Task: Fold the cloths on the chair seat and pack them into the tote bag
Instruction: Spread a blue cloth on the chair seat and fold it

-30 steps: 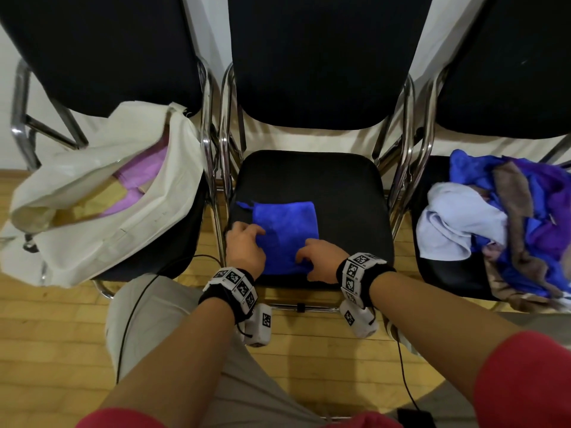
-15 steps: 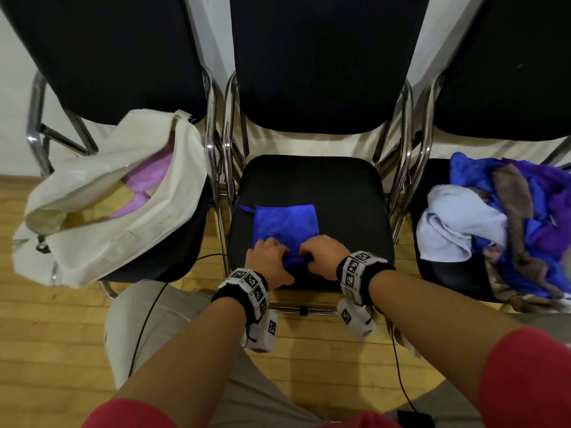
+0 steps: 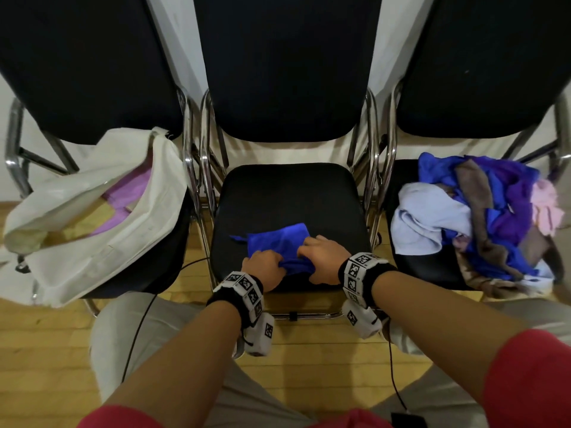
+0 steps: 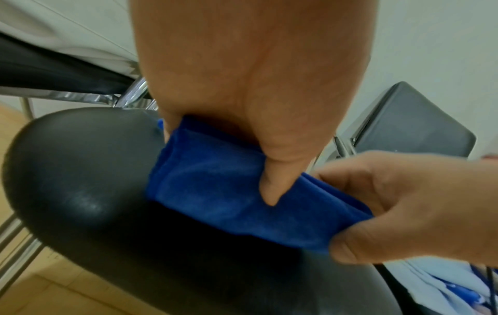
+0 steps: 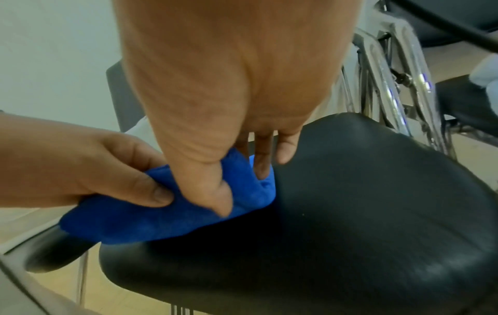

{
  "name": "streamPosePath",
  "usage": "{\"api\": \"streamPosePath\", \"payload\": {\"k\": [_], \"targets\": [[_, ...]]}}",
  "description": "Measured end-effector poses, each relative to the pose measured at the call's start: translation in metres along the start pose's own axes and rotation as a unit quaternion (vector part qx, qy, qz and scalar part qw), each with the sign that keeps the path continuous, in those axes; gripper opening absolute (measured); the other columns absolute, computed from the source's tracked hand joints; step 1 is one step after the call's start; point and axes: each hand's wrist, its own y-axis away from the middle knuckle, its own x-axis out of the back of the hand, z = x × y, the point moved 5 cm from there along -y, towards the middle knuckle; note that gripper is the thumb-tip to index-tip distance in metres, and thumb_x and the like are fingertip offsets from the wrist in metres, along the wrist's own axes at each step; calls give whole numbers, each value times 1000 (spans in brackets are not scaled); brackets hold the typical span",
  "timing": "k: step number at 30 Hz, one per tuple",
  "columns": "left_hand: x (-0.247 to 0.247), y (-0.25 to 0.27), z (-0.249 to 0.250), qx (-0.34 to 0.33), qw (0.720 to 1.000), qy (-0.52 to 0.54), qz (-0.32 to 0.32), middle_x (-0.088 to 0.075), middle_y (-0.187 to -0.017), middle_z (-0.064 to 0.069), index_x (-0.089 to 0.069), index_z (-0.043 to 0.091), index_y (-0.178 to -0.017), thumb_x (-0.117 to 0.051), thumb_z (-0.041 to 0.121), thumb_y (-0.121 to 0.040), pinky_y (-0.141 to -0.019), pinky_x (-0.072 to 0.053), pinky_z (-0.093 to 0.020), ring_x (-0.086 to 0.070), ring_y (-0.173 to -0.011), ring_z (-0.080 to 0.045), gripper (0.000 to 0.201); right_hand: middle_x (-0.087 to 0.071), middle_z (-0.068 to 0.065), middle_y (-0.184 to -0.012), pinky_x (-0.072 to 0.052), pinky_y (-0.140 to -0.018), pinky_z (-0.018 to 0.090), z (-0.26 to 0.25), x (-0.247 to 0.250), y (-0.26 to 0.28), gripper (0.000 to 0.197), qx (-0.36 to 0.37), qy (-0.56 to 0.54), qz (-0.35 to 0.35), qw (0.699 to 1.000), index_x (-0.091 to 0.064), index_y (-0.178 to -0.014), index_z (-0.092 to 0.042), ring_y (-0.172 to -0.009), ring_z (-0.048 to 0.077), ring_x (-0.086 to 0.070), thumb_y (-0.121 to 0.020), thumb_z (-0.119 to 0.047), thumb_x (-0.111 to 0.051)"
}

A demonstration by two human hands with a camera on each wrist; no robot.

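A folded blue cloth (image 3: pixel 276 240) lies near the front of the middle chair seat (image 3: pixel 290 193). My left hand (image 3: pixel 262 268) pinches its near left edge, thumb under the fold (image 4: pixel 272 187). My right hand (image 3: pixel 324 259) pinches the near right edge between thumb and fingers (image 5: pixel 223 191). The near edge of the blue cloth (image 4: pixel 229 191) is lifted off the seat (image 4: pixel 81 170); its far part still rests on the leather. The cream tote bag (image 3: pixel 92 211) lies open on the left chair with pink and yellow cloths inside.
A heap of unfolded cloths (image 3: pixel 475 217), blue, purple, brown, white and pink, covers the right chair seat. Chrome chair frames (image 3: pixel 197 168) stand between the seats. Wooden floor (image 3: pixel 309 366) and my knees lie below the chair's front edge.
Both hands slid toward the cloth's near edge, closed their fingers on it and lifted it. The cloth's shape is now bunched and skewed rather than flat.
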Motion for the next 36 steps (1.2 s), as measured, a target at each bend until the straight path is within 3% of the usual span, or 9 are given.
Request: {"api": "streamPosePath", "payload": {"k": [5, 9, 14, 17, 20, 25, 29, 32, 36], "targets": [[3, 3, -9, 29, 994, 98, -38, -63, -98, 0, -67, 23, -103, -56, 30, -93, -101, -45, -45, -61, -103, -26, 16, -56, 6, -109, -50, -89, 39, 20, 2, 1, 11, -77, -107, -7, 991, -58, -103, -26, -96, 22, -57, -92, -28, -60], [7, 7, -27, 45, 985, 161, -31, -66, -101, -3, -66, 21, -100, -71, 22, -78, -91, -53, -39, -64, -95, -22, 22, -62, 3, -104, -50, -85, 33, 30, 6, -5, 11, -99, -211, 12, 973, -60, -106, -19, -94, 19, -61, -95, -20, -58], [13, 3, -51, 75, 959, 274, 19, -67, -99, -3, -65, 17, -106, -69, 20, -88, -83, -53, -34, -65, -91, -17, 18, -61, 1, -102, -48, -81, 31, 37, 5, -20, 12, -128, -272, 37, 953, -59, -109, -20, -94, 17, -61, -98, -24, -57], [15, -3, -60, 100, 948, 295, 60, -65, -103, -3, -62, 16, -112, -63, 29, -94, -89, -52, -37, -63, -98, -20, 22, -61, 2, -101, -49, -83, 34, 38, 5, -30, 15, -159, -272, 63, 947, -58, -111, -18, -95, 19, -61, -99, -27, -55], [14, -10, -65, 134, 943, 290, 90, -62, -106, -1, -59, 17, -119, -60, 31, -96, -87, -48, -32, -60, -99, -18, 27, -62, 4, -103, -51, -87, 37, 40, 4, -39, 16, -184, -259, 71, 946, -56, -110, -18, -97, 21, -62, -100, -30, -53], [11, -19, -70, 170, 938, 283, 105, -64, -114, -6, -57, 15, -126, -60, 31, -97, -84, -45, -29, -61, -105, -21, 34, -60, 2, -104, -51, -79, 33, 45, 4, -48, 23, -228, -241, 55, 942, -54, -117, -19, -91, 17, -61, -99, -34, -54], [9, -23, -75, 188, 933, 288, 110, -63, -114, -6, -55, 17, -126, -63, 32, -95, -83, -49, -30, -59, -96, -18, 36, -56, 1, -101, -52, -75, 33, 48, 0, -49, 31, -262, -225, 41, 937, -49, -123, -20, -88, 17, -61, -98, -37, -56], [8, -26, -76, 199, 925, 303, 116, -62, -117, -5, -51, 19, -129, -66, 30, -93, -86, -52, -33, -58, -96, -16, 41, -59, 5, -111, -53, -77, 34, 49, -1, -51, 39, -280, -220, 43, 933, -47, -129, -18, -93, 20, -61, -97, -37, -57], [8, -25, -75, 210, 926, 293, 112, -61, -124, -7, -48, 20, -135, -66, 29, -92, -93, -53, -37, -62, -109, -23, 47, -60, 8, -120, -51, -80, 32, 47, -2, -56, 38, -276, -198, 21, 940, -53, -128, -14, -96, 19, -59, -98, -37, -56]]}}
